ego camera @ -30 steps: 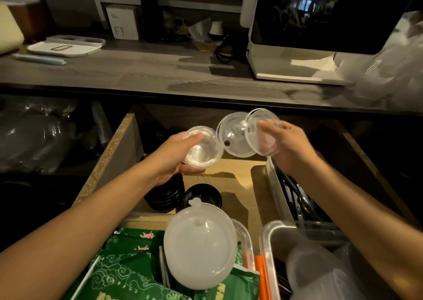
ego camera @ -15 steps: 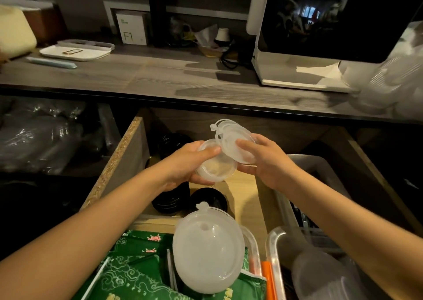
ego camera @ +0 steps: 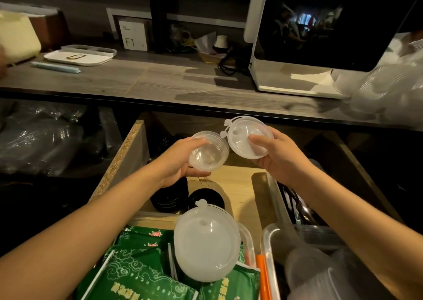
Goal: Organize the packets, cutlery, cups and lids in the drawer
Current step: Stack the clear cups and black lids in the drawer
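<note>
My left hand [ego camera: 180, 160] cups a clear dome lid [ego camera: 208, 152], my right hand [ego camera: 278, 160] pinches flat lids [ego camera: 248, 138], maybe two stacked, above the open drawer [ego camera: 128, 160]. Featherlight, thin, slick plastic that flexes, so I grip the rims.

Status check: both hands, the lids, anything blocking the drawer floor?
Left hand grips clear lid. Right hand pinches white lid. Lids apart, above drawer. Black lid stack sits below.
</note>
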Tool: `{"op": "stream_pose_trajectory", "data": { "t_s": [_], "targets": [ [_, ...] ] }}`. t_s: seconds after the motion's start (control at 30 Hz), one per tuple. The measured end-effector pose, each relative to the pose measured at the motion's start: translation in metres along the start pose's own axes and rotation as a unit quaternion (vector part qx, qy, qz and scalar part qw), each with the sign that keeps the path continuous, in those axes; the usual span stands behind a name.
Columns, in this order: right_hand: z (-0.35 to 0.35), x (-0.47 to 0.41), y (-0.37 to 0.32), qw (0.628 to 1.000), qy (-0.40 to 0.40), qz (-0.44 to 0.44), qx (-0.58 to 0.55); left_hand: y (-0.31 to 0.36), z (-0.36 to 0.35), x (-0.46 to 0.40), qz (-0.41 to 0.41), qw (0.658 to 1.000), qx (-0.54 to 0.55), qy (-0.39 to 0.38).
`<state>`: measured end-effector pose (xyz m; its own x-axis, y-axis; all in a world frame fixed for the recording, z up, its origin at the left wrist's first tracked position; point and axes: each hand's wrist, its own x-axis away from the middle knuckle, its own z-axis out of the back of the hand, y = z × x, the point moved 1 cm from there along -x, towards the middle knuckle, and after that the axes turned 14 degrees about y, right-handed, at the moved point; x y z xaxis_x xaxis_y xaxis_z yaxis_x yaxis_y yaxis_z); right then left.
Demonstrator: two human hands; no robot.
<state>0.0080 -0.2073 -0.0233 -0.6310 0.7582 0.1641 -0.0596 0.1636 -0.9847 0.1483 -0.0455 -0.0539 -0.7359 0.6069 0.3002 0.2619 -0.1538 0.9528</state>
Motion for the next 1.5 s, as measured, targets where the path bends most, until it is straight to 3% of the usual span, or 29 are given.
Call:
{"op": "stream_pose_trajectory", "data": {
  "t_s": [0.2, 0.33, 0.5, 0.7, 0.87, 1.03, 1.27, 1.5],
  "targets": [
    [0.0, 0.04, -0.032, 0.997, -0.068, -0.01, 0.022, 0.023, 0.006, 0.02, -0.034, 0.997, -0.006, 0.062],
    [-0.005, 0.071, -0.046, 0.999, -0.029, -0.037, 0.022, 0.042, 0.013, 0.05, -0.045, 0.995, -0.033, 0.086],
    [-0.016, 0.107, -0.044, 0.993, -0.032, -0.015, 0.115, 0.043, 0.028, 0.091, -0.043, 0.989, -0.059, 0.125],
    [-0.03, 0.133, -0.014, 0.976, -0.035, 0.001, 0.214, 0.03, 0.053, 0.128, -0.007, 0.984, 0.008, 0.178],
    [-0.044, 0.134, 0.011, 0.94, 0.007, 0.009, 0.341, 0.016, 0.056, 0.149, -0.002, 0.98, 0.061, 0.19],
    [-0.051, 0.145, 0.017, 0.929, 0.01, 0.032, 0.369, 0.003, 0.049, 0.165, 0.067, 0.981, 0.094, 0.158],
    [-0.062, 0.153, 0.02, 0.911, 0.002, -0.02, 0.412, -0.004, 0.043, 0.171, 0.148, 0.967, 0.166, 0.127],
    [-0.054, 0.145, 0.015, 0.936, 0.023, -0.095, 0.338, -0.004, 0.039, 0.176, 0.152, 0.959, 0.197, 0.134]
  ]
}}
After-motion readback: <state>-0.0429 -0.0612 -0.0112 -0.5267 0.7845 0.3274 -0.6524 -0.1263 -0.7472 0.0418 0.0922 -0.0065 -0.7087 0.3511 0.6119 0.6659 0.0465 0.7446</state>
